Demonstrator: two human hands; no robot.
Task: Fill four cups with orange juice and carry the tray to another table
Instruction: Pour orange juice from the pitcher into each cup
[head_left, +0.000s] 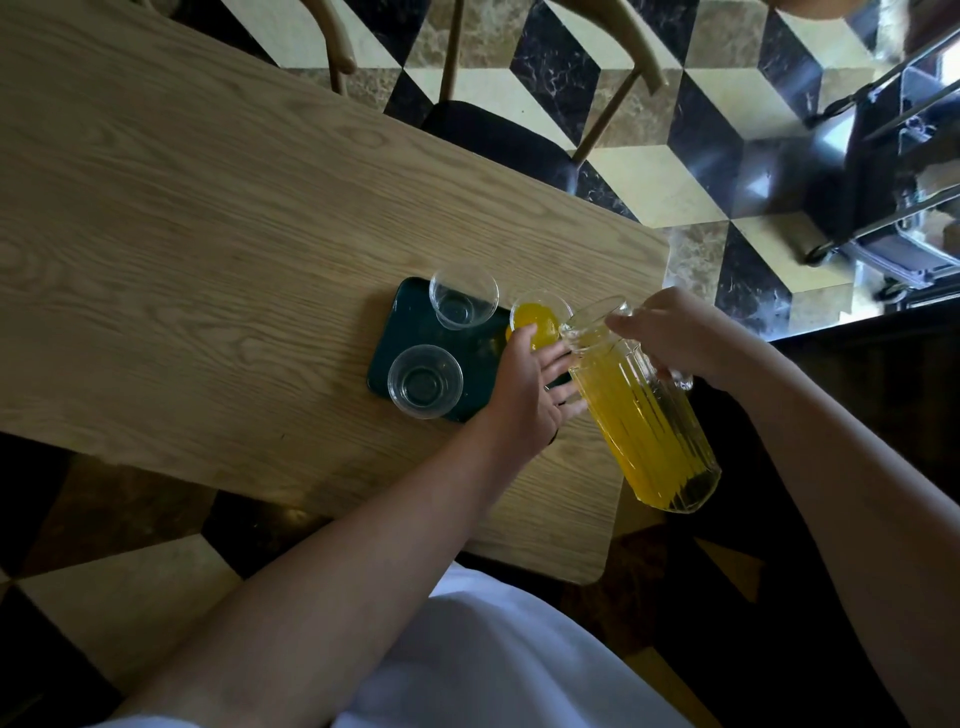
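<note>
A dark green tray (410, 332) lies on the wooden table (208, 234). Two empty clear cups stand on it, one at the far side (463, 297) and one at the near left (425, 382). A third cup (540, 314) at the tray's far right holds orange juice. My left hand (530, 387) is wrapped around that cup's near side. My right hand (675, 335) grips the handle of a ribbed glass pitcher (649, 426) of orange juice, tilted with its spout over the juice cup. A fourth cup is not visible; my left hand covers the tray's near right.
A wooden chair (498, 130) with a dark seat stands at the table's far side. The table's right edge (639, 322) runs just beside the tray. A metal cart (883, 182) stands on the patterned tile floor at the upper right.
</note>
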